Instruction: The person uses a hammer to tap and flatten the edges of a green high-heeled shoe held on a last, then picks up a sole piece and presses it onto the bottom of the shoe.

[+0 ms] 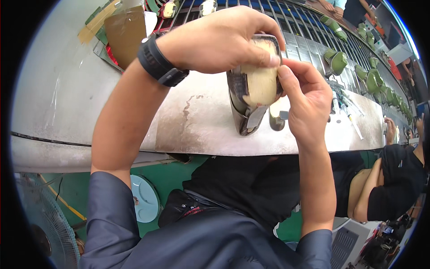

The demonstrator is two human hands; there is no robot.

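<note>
Shoe (262,87), dark-sided with a cream underside, is held above the near part of the worktable (192,130), its sole turned toward the wearer and its long axis leaning, the far end raised and the near end low; whether that low end touches the tabletop cannot be told. The left hand (226,42) reaches over from the left with its wrist bent and its back uppermost, clamped on the far end of the shoe: the thumb lies flat across the cream sole while the fingers arch over the far edge. The right hand (309,96) rises almost straight from below, palm turned inward, thumb and index finger brought close at the shoe's right rim, just beside the left thumb tip; whether they pinch the rim itself is hidden. A black wristwatch (161,60) circles the left wrist, and that forearm slants up from the lower left, more steeply bent than the right. Just beside the right hand a smaller cream-and-dark piece (278,117) stands on the table, partly covered. Beyond lie a roller conveyor (304,49) and olive-green shoes (336,61); to the left leans brown cardboard (127,31).
</note>
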